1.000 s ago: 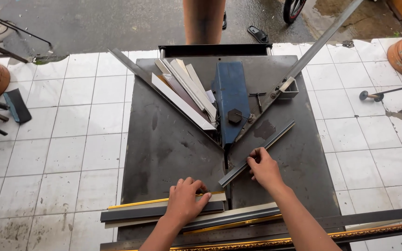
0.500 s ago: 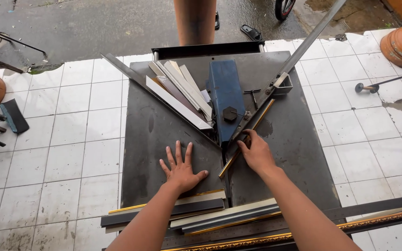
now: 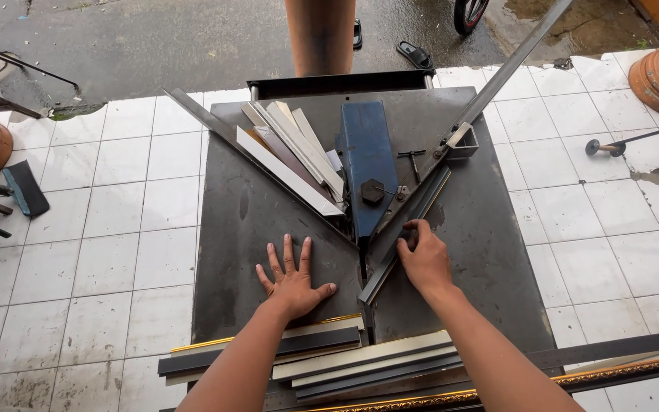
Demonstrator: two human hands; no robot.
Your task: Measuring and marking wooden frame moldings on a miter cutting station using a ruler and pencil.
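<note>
The right hand (image 3: 423, 261) is grasping a moulding strip (image 3: 406, 229) beside the blue cutter (image 3: 366, 164); the left hand (image 3: 293, 278) is lying released, flat, left of it.

A dark metal cutter table (image 3: 245, 229) stands on the white tiled floor (image 3: 101, 229). On it lie pale moulding offcuts (image 3: 291, 156) at eleven o'clock, a grey moulding strip (image 3: 406, 229) toward one, and stacked moulding lengths (image 3: 360, 358) at six.
</note>
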